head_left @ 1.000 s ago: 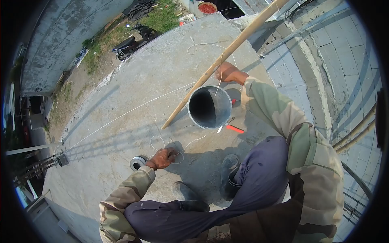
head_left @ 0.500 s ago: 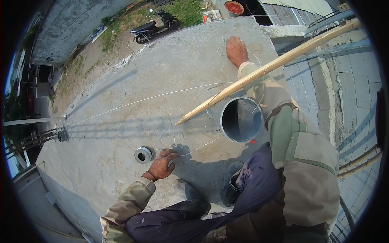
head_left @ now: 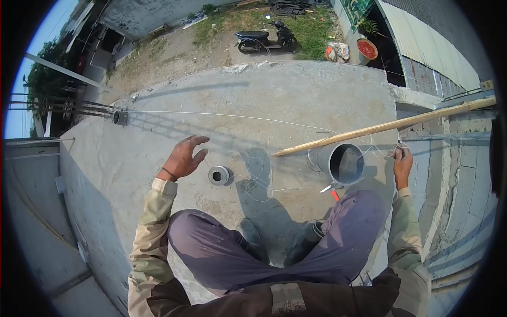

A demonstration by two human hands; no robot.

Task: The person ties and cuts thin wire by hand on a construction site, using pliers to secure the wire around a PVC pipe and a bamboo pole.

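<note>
My left hand is held above the concrete slab with its fingers apart and nothing in them. Just right of it sits a small spool, from which white string runs in loose loops. My right hand is closed in a pinch on string at the slab's right edge. Between my hands a wide grey pipe has its round opening facing me. A tool with a red handle and a metal blade lies by its rim, partly hidden by my knee.
A long wooden batten crosses behind the pipe toward the right. A taut string runs left to a short pipe stub near protruding steel bars. Below the slab's far edge are a motorbike and a bucket of red stuff.
My left hand has lifted from the string beside the spool and moved left, fingers spread. My right hand has come back from the far slab to the right edge, bringing string. The view has shifted.
</note>
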